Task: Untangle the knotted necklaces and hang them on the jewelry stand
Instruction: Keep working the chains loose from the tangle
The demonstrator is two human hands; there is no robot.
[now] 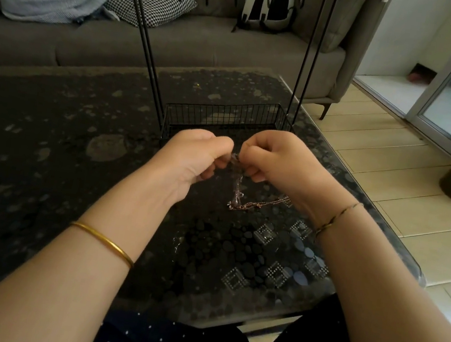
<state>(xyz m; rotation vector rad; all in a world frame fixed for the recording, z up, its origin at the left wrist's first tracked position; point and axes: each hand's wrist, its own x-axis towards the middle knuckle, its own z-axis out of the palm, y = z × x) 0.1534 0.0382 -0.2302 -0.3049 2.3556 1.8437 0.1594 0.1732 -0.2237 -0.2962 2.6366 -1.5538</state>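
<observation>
The knotted necklaces point(237, 190) hang between my hands above the dark worktop point(48, 146), lower end trailing onto it. My left hand point(194, 157) and right hand point(275, 160) both pinch the tangle's top. The wire jewelry stand point(223, 115) sits just beyond.

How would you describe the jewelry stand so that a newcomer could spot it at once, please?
Find the dark pebble-patterned table in front of the grey sofa. On it, just beyond the left hand and right hand pinching the necklaces, stands the jewelry stand. It alone is black wire: a low grid basket with thin rods rising out of view.
</observation>
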